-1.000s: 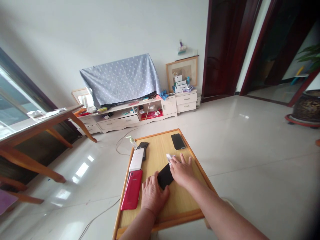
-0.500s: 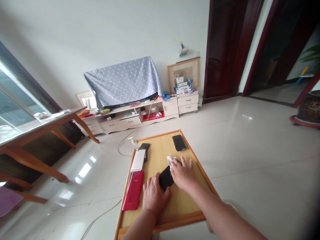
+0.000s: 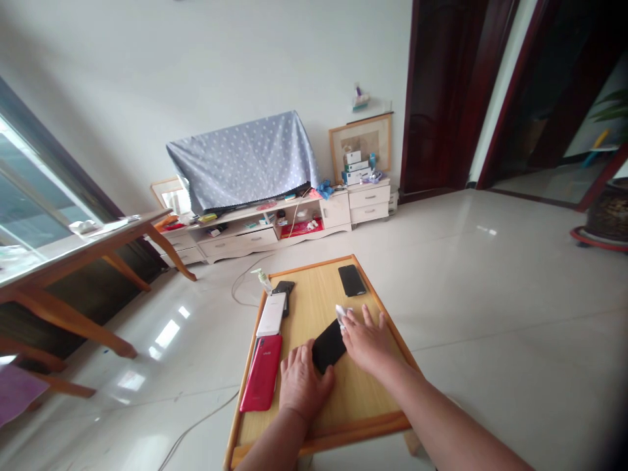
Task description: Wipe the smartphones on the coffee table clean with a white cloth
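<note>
A black smartphone (image 3: 328, 347) lies slantwise on the small wooden table (image 3: 314, 278). My left hand (image 3: 303, 381) grips its near end, thumb on one side and fingers on the other. At the far end, my right hand (image 3: 366, 341) presses a crumpled white tissue (image 3: 342, 315) against the phone, fingertips on the tissue and other fingers spread. That far end is partly hidden by the tissue and hand. Left of my left hand lies a red phone (image 3: 261, 376), back up, with a white phone (image 3: 271, 315) beyond it.
A dark phone (image 3: 285, 288) lies partly under the white one, beside a pump bottle (image 3: 263, 281) at the table's far left corner. Another black phone (image 3: 352, 280) lies far right. Beyond stands a white cabinet (image 3: 235, 243); a cable (image 3: 201, 418) crosses the floor.
My right hand has shifted slightly right with the tissue, toward the phone's far right edge. My left hand and the phone stay nearly in place.
</note>
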A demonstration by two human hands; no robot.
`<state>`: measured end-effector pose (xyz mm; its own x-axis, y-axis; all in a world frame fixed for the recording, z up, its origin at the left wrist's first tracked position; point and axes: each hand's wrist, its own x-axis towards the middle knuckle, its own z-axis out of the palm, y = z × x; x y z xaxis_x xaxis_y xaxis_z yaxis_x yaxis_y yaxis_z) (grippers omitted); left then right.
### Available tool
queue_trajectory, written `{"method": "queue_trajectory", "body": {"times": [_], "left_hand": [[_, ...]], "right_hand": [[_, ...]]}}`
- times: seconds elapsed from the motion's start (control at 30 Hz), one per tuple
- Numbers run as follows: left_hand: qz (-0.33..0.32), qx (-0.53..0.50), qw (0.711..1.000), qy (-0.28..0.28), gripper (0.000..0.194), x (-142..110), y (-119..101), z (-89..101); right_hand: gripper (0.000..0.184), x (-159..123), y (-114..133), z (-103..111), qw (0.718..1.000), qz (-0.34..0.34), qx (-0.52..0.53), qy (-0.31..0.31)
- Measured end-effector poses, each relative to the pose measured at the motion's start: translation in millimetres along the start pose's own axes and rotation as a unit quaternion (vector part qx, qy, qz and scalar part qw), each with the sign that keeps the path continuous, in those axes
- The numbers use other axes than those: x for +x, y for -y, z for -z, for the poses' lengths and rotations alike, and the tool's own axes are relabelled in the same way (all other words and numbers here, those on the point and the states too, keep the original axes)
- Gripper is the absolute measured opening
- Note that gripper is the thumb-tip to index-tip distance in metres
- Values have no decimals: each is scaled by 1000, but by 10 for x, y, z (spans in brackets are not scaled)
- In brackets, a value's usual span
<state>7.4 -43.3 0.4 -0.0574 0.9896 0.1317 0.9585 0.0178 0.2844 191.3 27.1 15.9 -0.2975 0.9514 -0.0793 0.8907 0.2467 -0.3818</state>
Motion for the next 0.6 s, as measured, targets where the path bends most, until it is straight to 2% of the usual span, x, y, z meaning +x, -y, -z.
{"method": "queue_trajectory", "body": {"times": [0.1, 0.27, 0.33, 0.4, 0.5, 0.6], "left_hand": [[3, 2, 1000, -2, 64, 4, 10, -9], [2, -1, 1000, 1, 61, 10, 15, -8], [2, -1, 1000, 2, 60, 9, 8, -3], [2, 1, 1000, 3, 62, 8, 0, 2], [0, 4, 1000, 3, 62, 6, -10, 8], [1, 4, 1000, 3, 61, 6, -9, 4]], "right_hand": [[59, -3, -44, 10, 1000, 2, -10, -5], [56, -270, 189, -183, 993, 115, 22, 10], [55, -312, 183, -190, 991, 130, 29, 16], [55, -278, 79, -126, 995, 100, 22, 10], [57, -178, -117, 18, 1000, 20, -1, -2], [58, -191, -130, 60, 1000, 11, -7, 1]]}}
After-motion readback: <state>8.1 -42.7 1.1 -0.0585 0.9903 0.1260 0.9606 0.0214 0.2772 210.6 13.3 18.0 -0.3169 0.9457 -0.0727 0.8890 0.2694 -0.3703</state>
